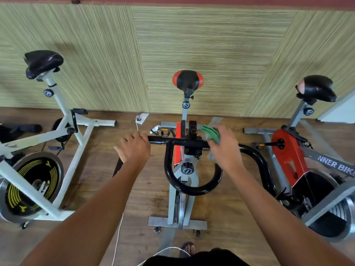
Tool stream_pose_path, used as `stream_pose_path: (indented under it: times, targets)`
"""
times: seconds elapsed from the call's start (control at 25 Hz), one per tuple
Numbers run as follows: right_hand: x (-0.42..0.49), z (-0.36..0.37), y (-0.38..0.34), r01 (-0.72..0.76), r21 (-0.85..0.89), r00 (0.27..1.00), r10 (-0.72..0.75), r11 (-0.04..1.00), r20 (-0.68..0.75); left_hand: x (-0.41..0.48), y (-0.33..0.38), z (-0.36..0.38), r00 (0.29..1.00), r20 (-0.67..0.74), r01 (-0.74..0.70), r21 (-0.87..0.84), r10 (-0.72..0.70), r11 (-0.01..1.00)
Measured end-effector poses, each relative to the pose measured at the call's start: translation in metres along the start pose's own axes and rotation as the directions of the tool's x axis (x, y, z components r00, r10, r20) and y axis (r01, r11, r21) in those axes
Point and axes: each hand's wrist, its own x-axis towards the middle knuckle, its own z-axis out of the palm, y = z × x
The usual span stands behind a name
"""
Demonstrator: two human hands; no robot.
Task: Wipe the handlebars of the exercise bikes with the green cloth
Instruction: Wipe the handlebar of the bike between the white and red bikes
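left hand [134,147] wrapped round left end of middle bike's black handlebar [192,191], fingers curled over the bar. right hand [224,148] clutches green cloth [211,133], pressing it on the crossbar just right of the stem clamp [193,145]; cloth pokes past the fingertips.

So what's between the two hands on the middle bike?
In the head view, a bare stretch of black handlebar runs from the left hand to the centre clamp, just short of the right hand holding the green cloth.
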Motion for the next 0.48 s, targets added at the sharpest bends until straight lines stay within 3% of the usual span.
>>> stream_pose_path:
  times: [0.08,0.2,0.28,0.48]
  targets:
    - [0.011,0.002,0.016,-0.018,-0.191,0.999,0.013,0.981,-0.029,-0.007,0.014,0.001,0.996,-0.034,-0.081,0.012,0.082,0.997]
    - [0.002,0.032,0.030,0.176,-0.510,0.981,-0.110,0.842,0.157,-0.028,0.049,0.011,0.942,0.027,-0.332,-0.082,0.335,0.940]
    - [0.000,0.030,0.040,0.247,-0.588,0.967,-0.153,0.770,0.206,-0.039,0.064,0.022,0.923,0.060,-0.373,-0.097,0.380,0.923]
    - [0.007,0.018,0.051,-0.017,-0.573,0.996,0.062,0.820,0.058,-0.042,0.064,0.027,0.935,0.050,-0.349,-0.064,0.352,0.935]
